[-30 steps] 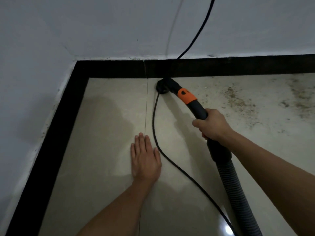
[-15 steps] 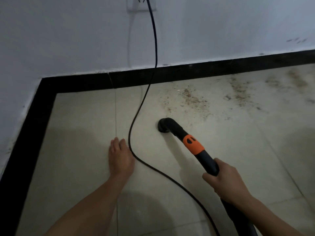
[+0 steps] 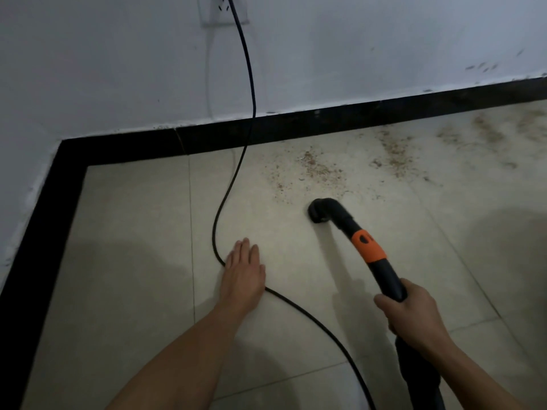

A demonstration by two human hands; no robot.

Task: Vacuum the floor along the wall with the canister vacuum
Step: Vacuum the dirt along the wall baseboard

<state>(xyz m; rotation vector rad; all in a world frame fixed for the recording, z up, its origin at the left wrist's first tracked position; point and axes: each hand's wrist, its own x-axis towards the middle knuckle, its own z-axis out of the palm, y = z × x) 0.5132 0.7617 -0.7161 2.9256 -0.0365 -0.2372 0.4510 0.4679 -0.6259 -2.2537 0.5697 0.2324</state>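
My right hand (image 3: pixel 411 315) grips the black vacuum wand (image 3: pixel 384 273), which has an orange collar (image 3: pixel 368 247). Its round black nozzle (image 3: pixel 318 213) rests on the pale floor tile (image 3: pixel 133 232), just short of a patch of brown crumbs (image 3: pixel 316 167) that spreads to the right along the black skirting (image 3: pixel 325 119). My left hand (image 3: pixel 244 275) lies flat on the floor with straight fingers, on top of the black power cord (image 3: pixel 219 208). The canister itself is out of view.
The cord runs up the white wall (image 3: pixel 118 69) to a socket (image 3: pixel 223 10) at the top edge and trails back across the floor toward me. The room corner (image 3: pixel 63 143) lies at the left. More crumbs (image 3: pixel 485 131) lie at the far right.
The nozzle has been drawn back from the skirting onto open tile, and the view has swung right. My left hand has shifted right and now lies on the cord.
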